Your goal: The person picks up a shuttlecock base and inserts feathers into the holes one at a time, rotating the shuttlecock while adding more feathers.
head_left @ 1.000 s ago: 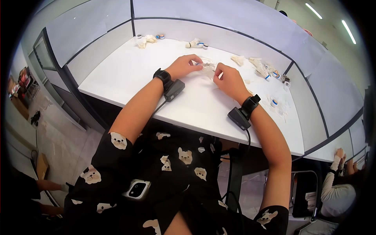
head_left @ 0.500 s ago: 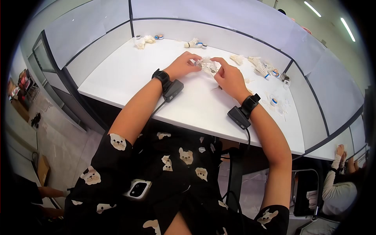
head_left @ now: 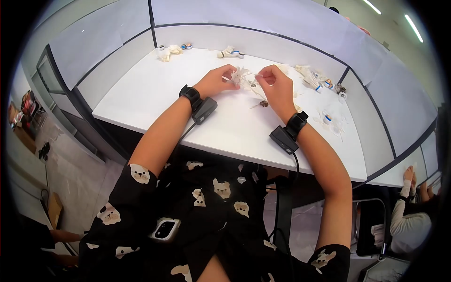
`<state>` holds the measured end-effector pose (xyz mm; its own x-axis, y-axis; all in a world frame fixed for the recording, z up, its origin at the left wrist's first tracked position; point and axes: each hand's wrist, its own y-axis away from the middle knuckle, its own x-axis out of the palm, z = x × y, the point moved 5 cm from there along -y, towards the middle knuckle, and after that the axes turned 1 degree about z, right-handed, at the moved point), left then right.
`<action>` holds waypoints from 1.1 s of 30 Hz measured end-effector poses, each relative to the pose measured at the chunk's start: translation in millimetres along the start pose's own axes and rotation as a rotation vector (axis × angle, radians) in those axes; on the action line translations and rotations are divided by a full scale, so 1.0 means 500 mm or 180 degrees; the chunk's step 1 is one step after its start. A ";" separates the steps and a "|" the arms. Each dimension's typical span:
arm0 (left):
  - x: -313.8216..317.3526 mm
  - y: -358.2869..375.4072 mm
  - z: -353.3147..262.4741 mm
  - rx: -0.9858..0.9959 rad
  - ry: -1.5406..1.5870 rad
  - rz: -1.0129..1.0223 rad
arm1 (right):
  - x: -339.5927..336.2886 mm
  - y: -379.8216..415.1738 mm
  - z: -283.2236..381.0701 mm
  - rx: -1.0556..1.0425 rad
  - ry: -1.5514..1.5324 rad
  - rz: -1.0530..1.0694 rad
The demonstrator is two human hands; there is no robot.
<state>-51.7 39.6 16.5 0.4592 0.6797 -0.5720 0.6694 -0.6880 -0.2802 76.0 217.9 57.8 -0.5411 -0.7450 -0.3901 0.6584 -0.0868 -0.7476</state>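
Note:
Over the middle of the desk, my left hand [head_left: 217, 81] has its thumb and fingers closed on a white feather shuttlecock [head_left: 240, 75]. Its feathers are splayed and point up and outward. Just to the right, my right hand [head_left: 279, 88] is pinched, thumb against index finger, at a thin white feather [head_left: 254, 77] beside the shuttlecock. Loose feather pieces lie on the desk below the fingers, along with a small dark brown bit [head_left: 264, 104] by the right wrist.
Shuttlecock parts [head_left: 170, 52] lie at the desk's back left, and another shuttlecock [head_left: 228, 52] at the back middle. A feather pile [head_left: 307, 77] and a blue-banded cork base [head_left: 327, 119] are on the right. Partition walls [head_left: 263, 35] enclose the desk [head_left: 155, 94]. A person [head_left: 409, 225] sits far right.
The shuttlecock has turned in my left hand, its feathers now fanning upward. My right hand has drawn slightly away, its fingers going from reaching at the feathers to a pinch.

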 end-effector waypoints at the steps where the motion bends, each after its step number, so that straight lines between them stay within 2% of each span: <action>1: 0.000 0.001 -0.001 0.0016 -0.0035 0.0005 | 0.000 0.001 0.001 0.0027 -0.0001 0.0033; 7: 0.004 0.001 0.004 -0.0110 0.0054 0.0007 | 0.002 0.002 -0.005 -0.0015 0.0059 0.0090; 25: 0.006 0.003 -0.010 0.0101 -0.0082 0.0029 | 0.011 0.004 -0.008 -0.0154 0.0035 0.0214; 33: 0.008 0.002 -0.010 0.0223 -0.0023 0.0181 | 0.025 0.006 -0.028 0.0010 0.0135 0.0527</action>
<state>-46.6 42.8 17.8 0.4908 0.6374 -0.5939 0.5998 -0.7417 -0.3003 64.0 217.7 43.2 -0.4467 -0.7207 -0.5300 0.7420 0.0325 -0.6696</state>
